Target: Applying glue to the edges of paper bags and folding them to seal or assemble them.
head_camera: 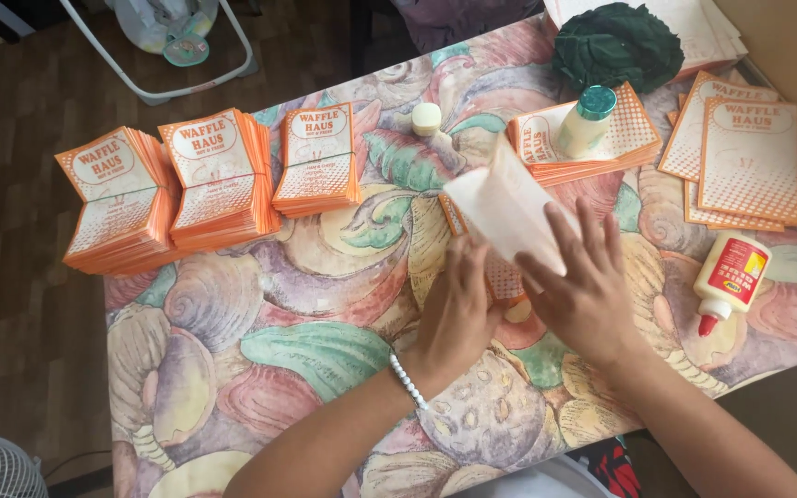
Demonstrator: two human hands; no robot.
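An orange-and-white paper sheet [506,207] lies in the middle of the table under both my hands, its white flap folded up and over. My left hand [458,309], with a white bead bracelet at the wrist, presses on the sheet's lower left part. My right hand [583,286] lies flat with spread fingers on the folded white flap. The orange patterned part of the sheet shows between the two hands.
Three stacks of orange printed sheets [205,180] stand at the left on the patterned tablecloth [306,350]. Another stack [592,138] carries a small green-capped bottle [588,118]. Flat sheets [744,157], a glue bottle [729,277], a white cap [426,118] and dark green cloth [615,46] lie around.
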